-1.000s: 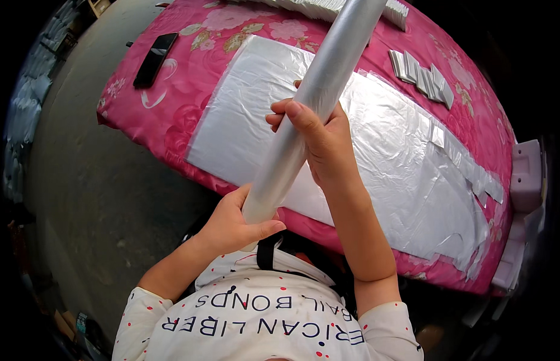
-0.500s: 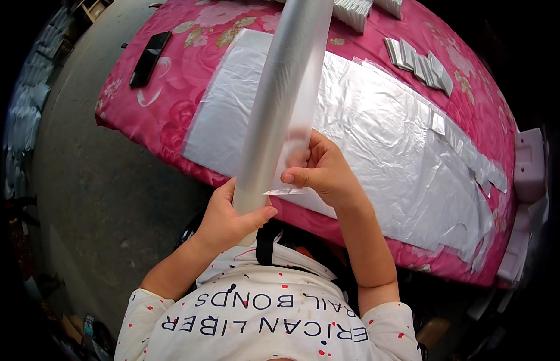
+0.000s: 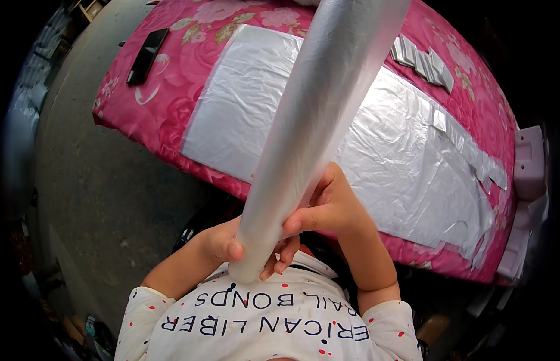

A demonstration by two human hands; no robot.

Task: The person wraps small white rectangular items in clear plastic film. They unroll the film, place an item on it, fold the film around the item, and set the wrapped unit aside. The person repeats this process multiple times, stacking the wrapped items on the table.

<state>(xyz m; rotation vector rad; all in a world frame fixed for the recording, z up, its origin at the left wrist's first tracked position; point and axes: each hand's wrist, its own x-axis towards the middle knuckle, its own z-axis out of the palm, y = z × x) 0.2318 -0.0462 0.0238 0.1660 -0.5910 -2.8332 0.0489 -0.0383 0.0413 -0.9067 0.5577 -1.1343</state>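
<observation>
A long roll of translucent plastic film (image 3: 319,114) slants up and away from my body, crossing in front of the table; its upper end runs out of view. My left hand (image 3: 223,242) is wrapped round the lower end, thumb on the near side and fingertips showing past the other side. Higher up, my right hand (image 3: 334,204) grips the right edge of the film, its thumb pressed on the roll and part of its fingers hidden behind it. Flat clear plastic sheets (image 3: 232,102) lie beneath the roll on the table.
A pink flowered cloth (image 3: 135,114) covers the table. At its far left lies a black phone (image 3: 147,57). Small folded plastic packets (image 3: 426,65) sit in a row at the far right. Pale moulded containers (image 3: 528,162) stand beyond the right edge.
The roll has tilted to the right and come nearer my body. My right hand has moved down and closed against it; the loose flap seen earlier now lies along the roll.
</observation>
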